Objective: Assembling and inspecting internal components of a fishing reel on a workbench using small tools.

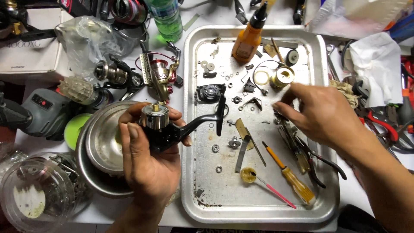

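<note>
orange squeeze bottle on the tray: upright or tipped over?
Tipped over. The orange bottle lies on its side at the far end of the metal tray, black nozzle pointing to the far edge.

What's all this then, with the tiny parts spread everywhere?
A person has a fishing reel taken apart on a cluttered bench. The left hand grips the black reel body, its crank handle sticking out over a metal tray. The right hand reaches among small washers, screws and springs scattered in the tray, its fingers near a gold spool. An orange screwdriver, an orange oil bottle and a small brush lie in the tray too.
</note>
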